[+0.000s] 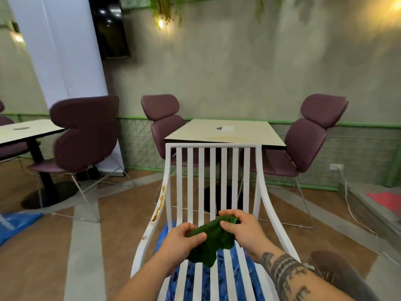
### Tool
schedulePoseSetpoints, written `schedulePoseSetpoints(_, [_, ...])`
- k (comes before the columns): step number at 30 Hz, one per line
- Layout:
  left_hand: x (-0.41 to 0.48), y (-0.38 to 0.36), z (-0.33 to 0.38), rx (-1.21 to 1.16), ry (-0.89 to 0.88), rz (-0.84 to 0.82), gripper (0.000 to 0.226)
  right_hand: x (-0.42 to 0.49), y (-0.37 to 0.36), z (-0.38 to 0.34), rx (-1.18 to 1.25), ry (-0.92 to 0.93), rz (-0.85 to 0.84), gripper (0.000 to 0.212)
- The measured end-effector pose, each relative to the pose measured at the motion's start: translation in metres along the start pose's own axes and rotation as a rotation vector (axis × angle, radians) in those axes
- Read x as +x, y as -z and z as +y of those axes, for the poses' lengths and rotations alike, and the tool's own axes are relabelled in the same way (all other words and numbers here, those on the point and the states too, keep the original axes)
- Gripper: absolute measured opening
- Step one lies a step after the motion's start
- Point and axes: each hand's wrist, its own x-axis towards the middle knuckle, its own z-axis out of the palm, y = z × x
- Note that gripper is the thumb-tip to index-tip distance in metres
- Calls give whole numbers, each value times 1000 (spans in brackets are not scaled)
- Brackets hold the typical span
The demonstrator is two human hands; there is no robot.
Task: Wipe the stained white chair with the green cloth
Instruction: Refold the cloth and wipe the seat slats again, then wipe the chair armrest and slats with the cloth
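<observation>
Above the seat of the white chair (179,181), the green cloth (211,237) is held clear of the slats, bunched between both hands. The left hand (180,240) has its grip closed on the cloth's near end. The right hand (240,227) has its grip closed on the far end, thumb and fingers curled round a rolled edge. The cloth does not appear to touch the chair.

Step in hand, as judged: the cloth is being gathered or folded into a pad, and wiping has not begun. A brown stain (160,203) runs in drips down the chair's left side rail, with smaller spots (144,237) lower on the same rail. The next move calls for carrying the cloth left, over to that rail, and pressing it along the narrow curved bar, probably with one hand while the other steadies the frame.

Surroundings: a blue sheet (220,268) lies under the chair and shows between the slats. A square worktop (217,135) stands just behind the chair back, with purple chairs (312,135) at either side of it. A white cable (349,205) trails along the floor to the right. Nothing lies between the hands and the stained rail. The worktop behind may limit access to the back of the chair.
</observation>
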Motion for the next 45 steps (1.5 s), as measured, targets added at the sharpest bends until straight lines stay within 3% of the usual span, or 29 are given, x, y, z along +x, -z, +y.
schedulePoseSetpoints(4, [1, 15, 7, -43, -18, -85, 20, 0, 0, -22, 145, -21, 6, 29])
schedulePoseSetpoints(7, [1, 25, 14, -268, -20, -113, 27, 1, 3, -30, 281, -97, -58, 30])
schedulePoseSetpoints(11, [0, 22, 32, -546, -46, -125, 24, -3, -2, -31, 132, -123, -81, 36])
schedulePoseSetpoints(14, [0, 12, 42, -454, -44, -11, 21, -5, -12, -26, -169, -63, -43, 51])
schedulePoseSetpoints(16, [3, 5, 43, -333, -32, 66, 17, -7, -21, -25, -168, -60, -62, 43])
schedulePoseSetpoints(20, [4, -1, 40, -291, 4, 11, 17, -9, -34, -8, -5, -169, -202, 34])
schedulePoseSetpoints(24, [5, 3, 40, -182, -21, -12, 14, -5, -37, 8, -59, -113, -120, 30])
schedulePoseSetpoints(27, [14, 14, 39, -105, -50, 84, 15, 2, -39, 2, -171, -81, -79, 26])
schedulePoseSetpoints(33, [29, 27, 23, -510, 83, -1, 21, 19, -57, -20, 175, -224, -160, 28])
schedulePoseSetpoints(40, [78, 46, 14, -751, 86, 387, 31, 61, -104, 1, 466, -285, -145, 38])
schedulePoseSetpoints(45, [123, 86, 3, -626, 87, 409, 21, 126, -138, 15, 350, -259, -85, 30])
